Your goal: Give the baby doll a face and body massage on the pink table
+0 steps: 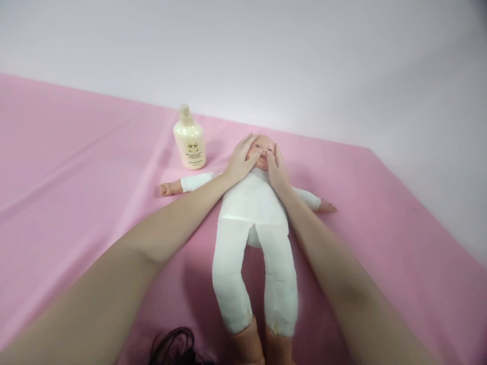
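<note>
Centrally, a soft-bodied baby doll in a white cloth suit [253, 203] lies on its back on the pink cloth-covered surface [76, 167], its bare plastic head [262, 147] pointing away from the camera and its legs stretched toward the near edge. Both hands rest on the doll's head with fingers spread and flat, gripping nothing: the left hand [240, 161] lies over the left side of the doll's face, its fingertips up beside the brow, and the right hand [277, 170] lies against the right side, with its fingers touching the cheek near the mouth. Both bare forearms run alongside the doll's torso, one on each side, crossing over its shoulders. The doll's arms stick out sideways, the small plastic hands lying on the pink cloth. Just beyond the doll's arm on the left side, near its head but not touching it, stands a cream-coloured plastic lotion bottle with a pump top [189, 139], upright, its printed label facing the camera. Close to the doll's feet, at the lower edge, a tuft of dark hair [175, 347] shows.
</note>
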Available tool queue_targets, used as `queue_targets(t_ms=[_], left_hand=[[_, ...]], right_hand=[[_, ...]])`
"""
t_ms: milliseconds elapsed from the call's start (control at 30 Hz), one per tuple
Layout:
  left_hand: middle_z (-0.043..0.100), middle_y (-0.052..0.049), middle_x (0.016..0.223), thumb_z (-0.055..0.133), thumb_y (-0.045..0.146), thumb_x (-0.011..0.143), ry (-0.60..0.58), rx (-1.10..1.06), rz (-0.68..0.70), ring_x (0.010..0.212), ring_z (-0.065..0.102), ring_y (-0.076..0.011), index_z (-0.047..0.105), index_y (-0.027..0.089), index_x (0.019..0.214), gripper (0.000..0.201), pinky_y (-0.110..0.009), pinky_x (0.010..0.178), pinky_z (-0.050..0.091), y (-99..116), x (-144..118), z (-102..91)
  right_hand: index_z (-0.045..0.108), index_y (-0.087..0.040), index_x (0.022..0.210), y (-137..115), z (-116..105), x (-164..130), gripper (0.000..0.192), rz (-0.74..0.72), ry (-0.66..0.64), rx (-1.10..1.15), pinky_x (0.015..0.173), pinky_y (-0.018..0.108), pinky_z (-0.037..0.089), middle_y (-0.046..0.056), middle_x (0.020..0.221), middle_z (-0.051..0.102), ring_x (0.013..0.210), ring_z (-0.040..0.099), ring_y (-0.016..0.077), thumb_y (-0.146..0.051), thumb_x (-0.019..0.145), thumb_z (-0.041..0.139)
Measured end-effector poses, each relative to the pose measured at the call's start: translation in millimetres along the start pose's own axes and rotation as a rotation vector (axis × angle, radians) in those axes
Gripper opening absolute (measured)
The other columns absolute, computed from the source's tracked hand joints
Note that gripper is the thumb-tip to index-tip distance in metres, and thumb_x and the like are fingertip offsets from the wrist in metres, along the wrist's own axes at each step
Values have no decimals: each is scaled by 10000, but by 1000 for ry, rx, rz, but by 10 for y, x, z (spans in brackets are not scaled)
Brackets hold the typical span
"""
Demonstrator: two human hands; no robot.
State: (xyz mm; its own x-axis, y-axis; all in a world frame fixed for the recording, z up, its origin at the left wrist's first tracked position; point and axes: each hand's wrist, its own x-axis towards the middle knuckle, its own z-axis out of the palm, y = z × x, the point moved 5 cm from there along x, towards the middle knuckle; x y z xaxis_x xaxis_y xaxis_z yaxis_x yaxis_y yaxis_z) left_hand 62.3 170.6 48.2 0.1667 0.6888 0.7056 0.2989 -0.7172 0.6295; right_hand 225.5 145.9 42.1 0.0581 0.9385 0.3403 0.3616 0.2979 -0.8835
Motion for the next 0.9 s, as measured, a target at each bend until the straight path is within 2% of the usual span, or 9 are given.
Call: queue_targets(t_ms=[433, 600, 900], left_hand=[[442, -141, 1641, 467, 734, 966, 1, -21, -21, 1545, 403, -303, 483, 253, 1523, 736, -510, 1314, 263, -22, 5, 6], [437, -158, 1641, 443, 757, 962, 5, -12, -23, 1545, 403, -299, 486, 229, 1521, 770, -502, 1316, 264, -22, 6, 3], [442, -134, 1643, 457, 733, 971, 2, -16, -19, 1545, 407, -297, 485, 262, 1522, 724, -505, 1315, 267, -23, 8, 3]], right_hand=[[273, -255, 1666, -1, -1, 3, 952, -1, 4, 7, 1356, 472, 147, 42, 1755, 255, 1631, 230, 230, -827, 923, 435], [259, -213, 1672, 3, 6, 7, 981, -3, 1, 5, 1356, 448, 159, 68, 1755, 251, 1631, 230, 234, -829, 927, 423], [269, -271, 1670, -12, 3, -3, 957, -9, 0, 13, 1355, 484, 146, 30, 1752, 263, 1632, 227, 247, -840, 918, 431]])
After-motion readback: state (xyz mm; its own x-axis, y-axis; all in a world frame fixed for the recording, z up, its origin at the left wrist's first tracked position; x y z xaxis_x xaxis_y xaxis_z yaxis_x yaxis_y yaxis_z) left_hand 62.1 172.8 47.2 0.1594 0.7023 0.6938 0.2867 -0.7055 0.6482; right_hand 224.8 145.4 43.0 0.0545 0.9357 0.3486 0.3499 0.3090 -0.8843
